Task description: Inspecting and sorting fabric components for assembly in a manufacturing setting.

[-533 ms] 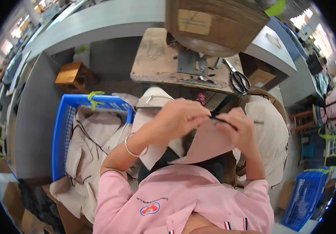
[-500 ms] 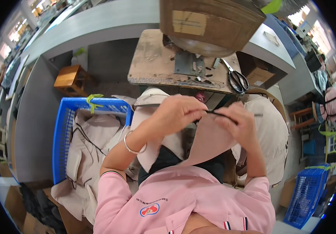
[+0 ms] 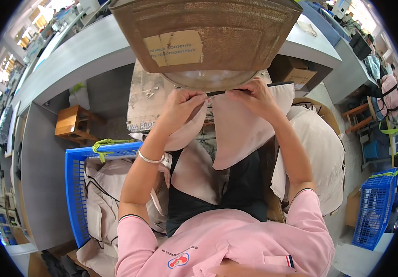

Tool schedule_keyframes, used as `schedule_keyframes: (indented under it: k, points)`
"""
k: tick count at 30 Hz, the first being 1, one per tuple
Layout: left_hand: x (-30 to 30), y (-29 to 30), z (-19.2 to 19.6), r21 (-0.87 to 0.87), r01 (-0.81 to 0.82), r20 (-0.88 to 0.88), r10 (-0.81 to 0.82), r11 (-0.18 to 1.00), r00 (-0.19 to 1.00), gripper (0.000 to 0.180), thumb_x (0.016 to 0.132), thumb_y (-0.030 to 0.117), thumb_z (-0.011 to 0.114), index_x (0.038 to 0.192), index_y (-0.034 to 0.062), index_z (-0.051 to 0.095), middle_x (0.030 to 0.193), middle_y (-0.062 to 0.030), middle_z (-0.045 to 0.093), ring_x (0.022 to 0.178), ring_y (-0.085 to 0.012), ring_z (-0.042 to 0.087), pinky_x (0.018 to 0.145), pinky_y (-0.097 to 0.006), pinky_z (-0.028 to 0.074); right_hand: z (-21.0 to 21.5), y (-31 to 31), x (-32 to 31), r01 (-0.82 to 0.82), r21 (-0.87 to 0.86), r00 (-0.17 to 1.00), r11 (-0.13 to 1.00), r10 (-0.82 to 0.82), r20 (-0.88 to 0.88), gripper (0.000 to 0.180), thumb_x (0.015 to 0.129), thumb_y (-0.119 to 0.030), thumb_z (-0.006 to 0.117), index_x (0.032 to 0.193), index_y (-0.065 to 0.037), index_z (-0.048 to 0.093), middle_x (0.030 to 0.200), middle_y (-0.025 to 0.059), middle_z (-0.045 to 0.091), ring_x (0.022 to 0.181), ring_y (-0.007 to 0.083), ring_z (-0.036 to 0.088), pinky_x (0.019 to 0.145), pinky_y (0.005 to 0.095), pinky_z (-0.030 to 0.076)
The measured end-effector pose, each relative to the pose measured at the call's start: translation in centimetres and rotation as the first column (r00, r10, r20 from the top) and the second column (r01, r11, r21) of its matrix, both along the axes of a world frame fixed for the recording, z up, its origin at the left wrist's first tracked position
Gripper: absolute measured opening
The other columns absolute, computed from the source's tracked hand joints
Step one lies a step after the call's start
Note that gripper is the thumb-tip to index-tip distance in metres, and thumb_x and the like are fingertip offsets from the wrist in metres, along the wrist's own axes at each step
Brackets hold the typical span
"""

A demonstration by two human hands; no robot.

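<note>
Both my hands are raised under the front of a brown, worn machine head (image 3: pixel 208 37) with a round pale disc below it. My left hand (image 3: pixel 182 105) pinches a pale beige fabric piece (image 3: pixel 243 131) at its black-trimmed edge. A short way along the same edge, my right hand (image 3: pixel 255 100) pinches too, so a stretch of black trim (image 3: pixel 216 93) runs between them. The fabric hangs in panels toward my lap, one from each hand. Fingertips are partly hidden close to the disc. Another beige piece (image 3: pixel 194 171) drapes over my dark trousers.
On my left stands a blue plastic basket (image 3: pixel 72 194) filled with beige fabric pieces (image 3: pixel 104 203). A carton with more beige pieces (image 3: pixel 312 157) is at my right. Behind my hands is a worn wooden tabletop (image 3: pixel 145 106). A wooden stool (image 3: pixel 72 122) stands farther left, a second blue basket (image 3: pixel 374 210) far right.
My hands have moved forward, up to the machine's disc, carrying the fabric with its trimmed edge drawn straight. With the view shifted, the machine head looms larger, and the scissors are out of sight.
</note>
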State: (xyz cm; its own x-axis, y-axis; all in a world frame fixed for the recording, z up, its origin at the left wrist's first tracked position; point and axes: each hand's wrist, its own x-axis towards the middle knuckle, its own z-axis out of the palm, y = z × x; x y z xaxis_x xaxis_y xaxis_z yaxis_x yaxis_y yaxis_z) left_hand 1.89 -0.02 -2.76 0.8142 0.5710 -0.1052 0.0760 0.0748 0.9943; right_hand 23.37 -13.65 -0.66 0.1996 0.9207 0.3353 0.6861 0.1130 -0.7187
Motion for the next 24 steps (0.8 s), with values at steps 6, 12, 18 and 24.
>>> schedule_keyframes:
  k: [6,12,18,24]
  points:
    - [0.0,1.4,0.6,-0.037,-0.054,-0.027,0.053,0.998,0.998,0.013,0.094,0.01,0.066,0.098,0.0003,0.073,0.083,0.0021,0.068,0.072,-0.0027,0.058,0.06,-0.019,0.042,-0.1,1.2,-0.2,-0.01,0.084,0.991,0.996,0.021,-0.135,0.022,0.083,-0.019,0.075,0.099,-0.003,0.074,0.091,0.0078,0.074,0.082,0.0194,0.067,0.077,0.0332,0.051]
    - [0.2,0.5,1.1,-0.052,-0.173,0.127,0.178,0.984,0.976,0.013,0.092,0.006,0.067,0.104,0.0016,0.071,0.095,-0.0022,0.07,0.087,-0.0073,0.062,0.075,-0.023,0.049,1.3,1.0,-0.9,0.036,0.029,0.982,0.999,-0.03,-0.186,0.022,0.084,-0.015,0.074,0.103,-0.004,0.074,0.092,0.0047,0.074,0.085,0.0134,0.066,0.079,0.0293,0.051]
    - [0.3,0.4,1.7,-0.052,-0.234,0.141,0.24,0.971,0.961,0.024,0.09,0.009,0.069,0.112,-0.0013,0.067,0.101,-0.0033,0.069,0.093,-0.0097,0.062,0.08,-0.025,0.05,1.1,1.3,-0.9,0.078,0.183,0.995,0.98,-0.065,-0.074,0.021,0.083,-0.014,0.073,0.103,-0.01,0.076,0.099,0.0047,0.075,0.098,0.0221,0.064,0.092,0.0348,0.048]
    - [0.7,0.6,0.6,-0.039,-0.268,0.143,0.271,0.963,0.952,0.023,0.091,0.005,0.067,0.111,-0.0049,0.067,0.101,-0.0035,0.07,0.09,-0.0092,0.064,0.078,-0.025,0.052,0.2,1.3,-1.2,0.131,0.215,0.981,0.968,-0.157,0.112,0.019,0.081,-0.017,0.074,0.099,-0.015,0.078,0.101,0.0024,0.074,0.106,0.0255,0.059,0.103,0.037,0.038]
